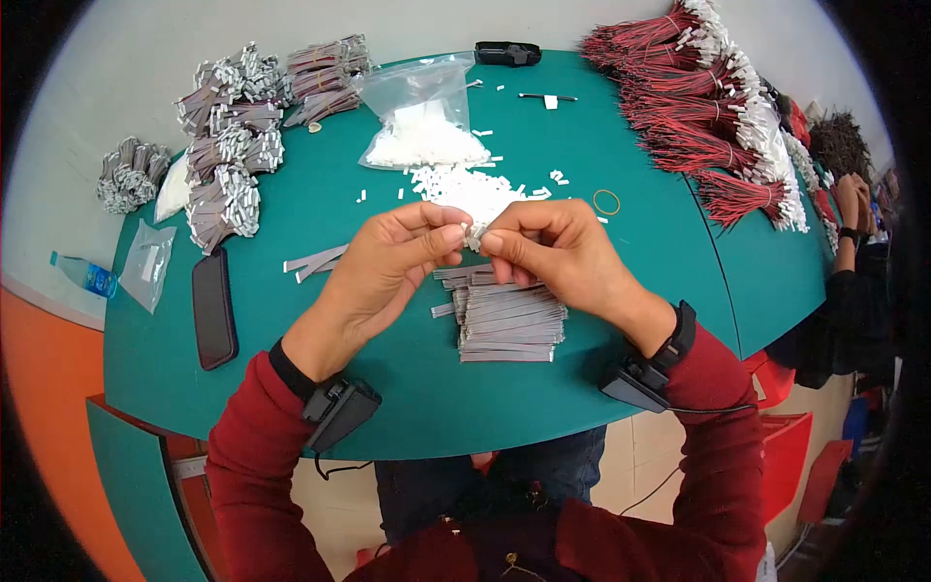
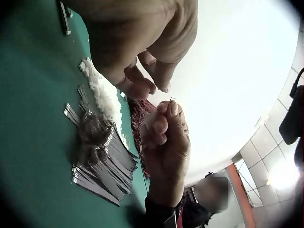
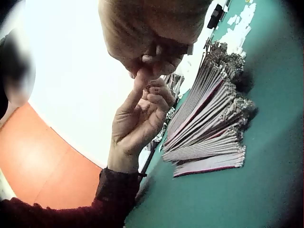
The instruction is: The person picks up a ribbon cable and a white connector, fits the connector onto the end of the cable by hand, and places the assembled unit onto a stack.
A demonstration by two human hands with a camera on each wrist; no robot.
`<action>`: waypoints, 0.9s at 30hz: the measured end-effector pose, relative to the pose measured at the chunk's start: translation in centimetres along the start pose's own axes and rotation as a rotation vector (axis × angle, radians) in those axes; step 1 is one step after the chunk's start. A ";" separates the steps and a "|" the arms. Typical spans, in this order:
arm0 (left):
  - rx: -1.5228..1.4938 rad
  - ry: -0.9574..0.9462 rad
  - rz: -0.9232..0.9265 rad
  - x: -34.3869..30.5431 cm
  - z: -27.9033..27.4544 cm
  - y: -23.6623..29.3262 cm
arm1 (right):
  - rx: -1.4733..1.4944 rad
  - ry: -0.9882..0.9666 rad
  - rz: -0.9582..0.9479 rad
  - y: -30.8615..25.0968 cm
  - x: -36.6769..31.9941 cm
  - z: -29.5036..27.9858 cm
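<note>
My left hand (image 1: 388, 257) and right hand (image 1: 572, 257) meet fingertip to fingertip above the green table. The left thumb and forefinger pinch a tiny white connector housing (image 1: 465, 229), mostly covered by the fingers. Between its thumb and forefinger, the right hand pinches a grey ribbon cable end (image 1: 474, 242); small metal terminals (image 2: 172, 99) stick out past the fingertips in the left wrist view. Below the hands lies a stack of grey ribbon cables (image 1: 511, 325) with metal-tipped ends. Just beyond them spreads a heap of loose white housings (image 1: 465, 189).
A clear bag (image 1: 422, 136) of housings stands behind the heap. Bundled grey cables (image 1: 228, 145) lie left, red-and-black wire bundles (image 1: 689, 107) right. Nearer sit a dark phone (image 1: 214, 308), a few separate ribbon cables (image 1: 315, 262) and a rubber band (image 1: 606, 202). Another person's arm (image 1: 849, 223) shows far right.
</note>
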State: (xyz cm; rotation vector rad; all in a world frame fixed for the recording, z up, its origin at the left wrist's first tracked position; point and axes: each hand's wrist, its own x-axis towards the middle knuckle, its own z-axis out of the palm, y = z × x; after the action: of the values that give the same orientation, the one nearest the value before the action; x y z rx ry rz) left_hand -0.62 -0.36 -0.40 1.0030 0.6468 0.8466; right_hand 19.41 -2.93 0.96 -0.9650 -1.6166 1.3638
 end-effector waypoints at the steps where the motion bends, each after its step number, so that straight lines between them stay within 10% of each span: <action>1: -0.007 -0.022 -0.004 0.0 -0.1 0.0 | -0.014 -0.006 0.001 -0.1 0.0 0.0; 27: -0.013 -0.083 -0.023 -0.2 0.1 0.0 | -0.036 -0.034 0.002 -0.2 -0.1 0.3</action>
State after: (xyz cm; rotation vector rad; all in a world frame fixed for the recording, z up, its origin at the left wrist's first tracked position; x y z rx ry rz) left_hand -0.67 -0.61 -0.31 1.0116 0.5802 0.7839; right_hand 19.19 -3.12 1.11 -0.9694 -1.6716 1.3636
